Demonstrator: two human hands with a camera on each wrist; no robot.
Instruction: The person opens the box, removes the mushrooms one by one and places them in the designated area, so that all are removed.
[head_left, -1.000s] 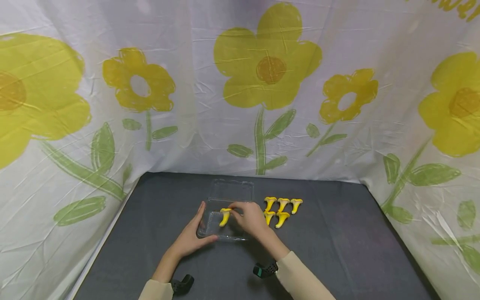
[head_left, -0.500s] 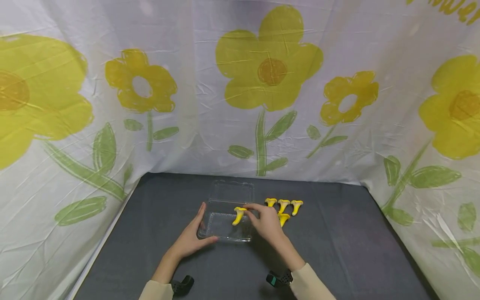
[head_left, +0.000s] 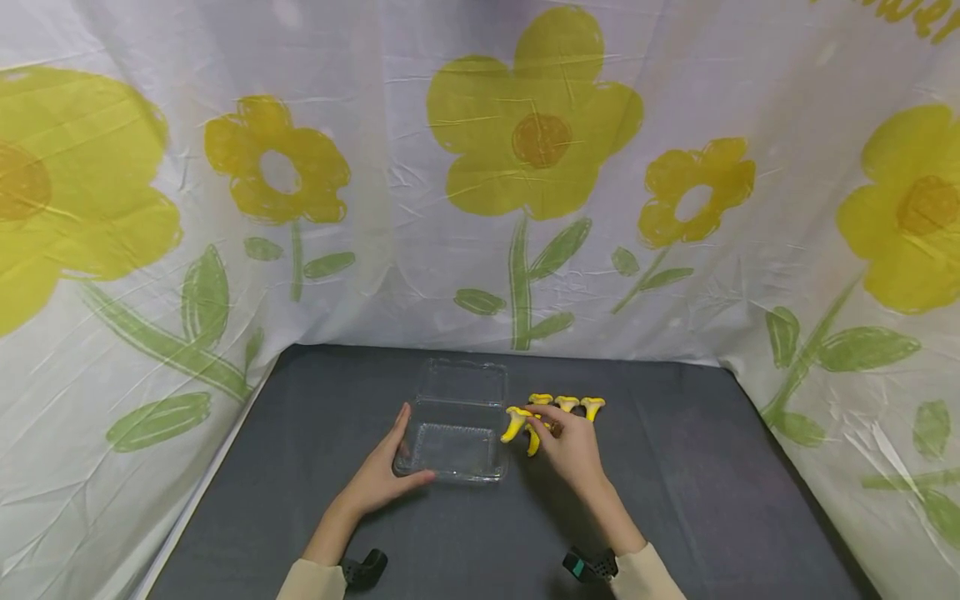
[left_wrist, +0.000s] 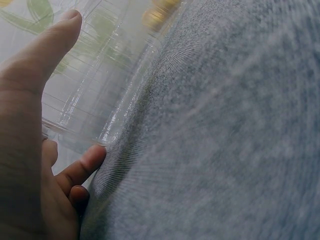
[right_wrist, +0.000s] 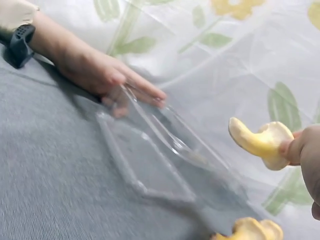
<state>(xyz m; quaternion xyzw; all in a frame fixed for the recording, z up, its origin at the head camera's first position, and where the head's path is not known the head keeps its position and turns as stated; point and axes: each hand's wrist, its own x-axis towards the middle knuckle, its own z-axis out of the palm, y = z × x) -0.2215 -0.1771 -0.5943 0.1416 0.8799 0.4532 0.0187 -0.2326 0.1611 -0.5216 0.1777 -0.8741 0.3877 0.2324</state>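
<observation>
My left hand (head_left: 378, 477) holds the near left corner of a clear plastic clamshell box (head_left: 450, 450), thumb along its front and fingers on its left side. The box stands with its lid (head_left: 462, 382) folded back, and no mushroom shows inside. My right hand (head_left: 576, 446) pinches a yellow toy chanterelle mushroom (head_left: 513, 423) by its cap, just past the box's right edge. In the right wrist view this mushroom (right_wrist: 257, 143) is off the table, its stem pointing away from the fingers. Another mushroom (head_left: 534, 439) shows partly behind the right fingers.
More yellow mushrooms (head_left: 592, 407) lie in a row beyond the right hand, partly covered by it. The table (head_left: 675, 483) has a dark grey cloth. A white curtain (head_left: 405, 250) with printed flowers hangs at the back and sides.
My right hand has moved right with the pinched mushroom, from over the box to beyond its right edge, near the other mushrooms. Left hand and box have stayed put.
</observation>
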